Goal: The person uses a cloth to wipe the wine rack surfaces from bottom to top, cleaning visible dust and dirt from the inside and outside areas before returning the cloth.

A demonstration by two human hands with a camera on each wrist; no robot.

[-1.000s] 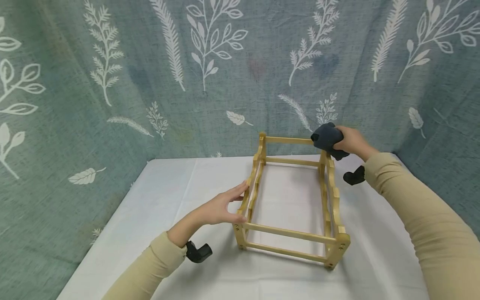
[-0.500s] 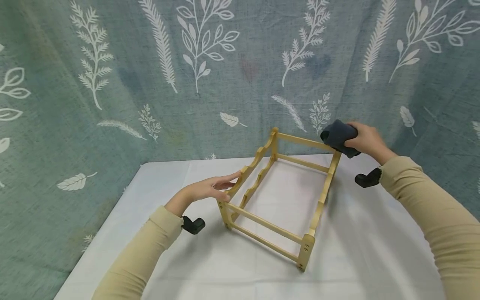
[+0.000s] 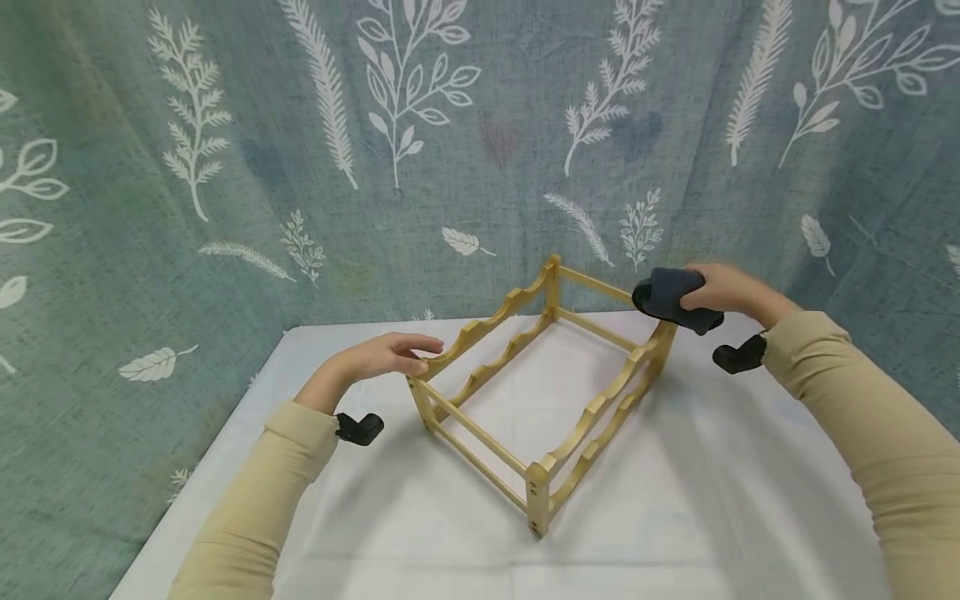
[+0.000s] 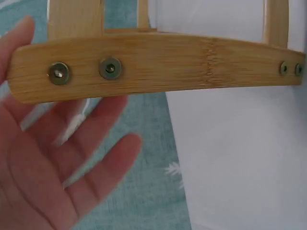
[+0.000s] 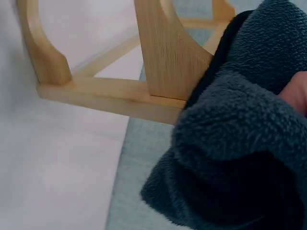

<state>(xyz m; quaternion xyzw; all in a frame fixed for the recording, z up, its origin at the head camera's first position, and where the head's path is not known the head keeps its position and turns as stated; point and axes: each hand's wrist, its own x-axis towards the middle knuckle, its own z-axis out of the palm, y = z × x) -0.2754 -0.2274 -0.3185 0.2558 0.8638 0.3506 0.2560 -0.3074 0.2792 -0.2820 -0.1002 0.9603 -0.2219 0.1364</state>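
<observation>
A light wooden rack with scalloped side rails point(image 3: 480, 333) stands turned at an angle on the white-covered table. My left hand point(image 3: 378, 357) is at its left corner, thumb and fingers spread on either side of the post. In the left wrist view, the fingers point(image 4: 103, 177) are loosely extended past the bolted end post point(image 4: 158, 62). My right hand point(image 3: 723, 292) grips a bunched dark blue fuzzy cloth point(image 3: 671, 296) at the rack's far right corner. In the right wrist view, the cloth point(image 5: 230, 120) overlaps the wooden rail, and most of the hand is hidden.
A green-blue curtain with white leaf prints point(image 3: 360, 233) hangs behind and to the sides of the table point(image 3: 637, 550). A black wrist-worn device point(image 3: 360, 428) sits by the left cuff, another point(image 3: 738, 356) by the right.
The rack has turned clockwise, its left corner moving left and away along with my left hand. My right hand has shifted slightly right with the cloth, then lowered a little.
</observation>
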